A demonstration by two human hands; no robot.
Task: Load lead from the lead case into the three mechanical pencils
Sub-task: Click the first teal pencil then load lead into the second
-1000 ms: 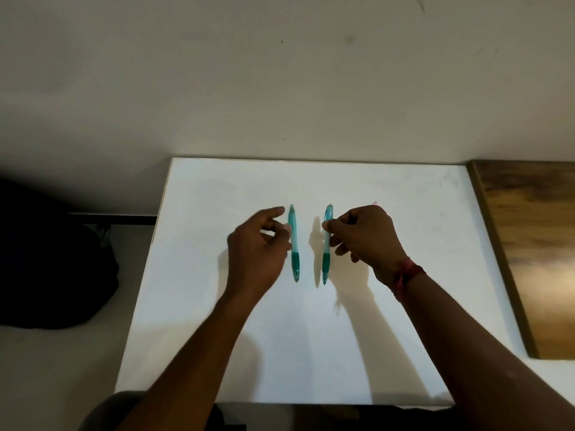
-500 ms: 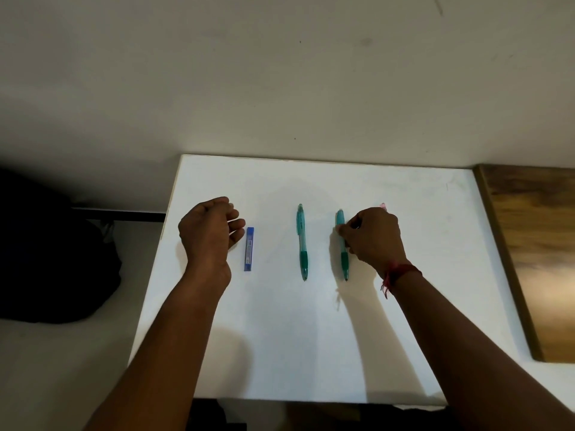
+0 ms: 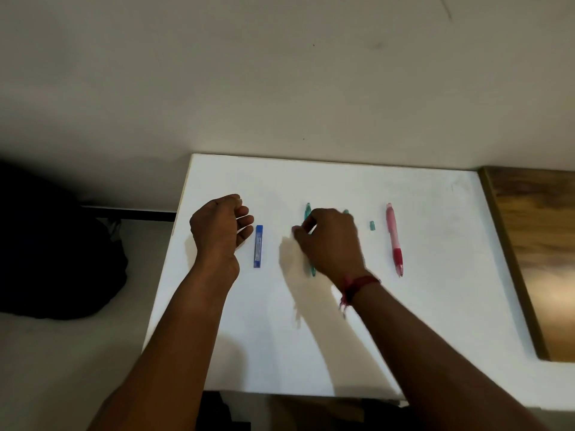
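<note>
A blue lead case [image 3: 258, 246] lies on the white table [image 3: 311, 343], just right of my left hand [image 3: 221, 229], whose fingers are loosely curled and hold nothing. My right hand [image 3: 329, 241], blurred by motion, hovers with curled fingers over two teal pencils. The left teal pencil [image 3: 308, 212] shows its top and tip. Of the right teal pencil [image 3: 346, 211] only the top end shows. I cannot see whether the right hand holds anything. A small teal cap [image 3: 372, 225] lies loose beside the pink pencil [image 3: 394, 241].
A wooden board [image 3: 535, 250] adjoins the table's right edge. A dark bag [image 3: 49, 250] sits on the floor at the left. A pale wall rises behind the table.
My right hand has left the right teal pencil and swung left over the left one, uncovering the pink pencil and a loose teal cap. My left hand has stayed beside the lead case.
</note>
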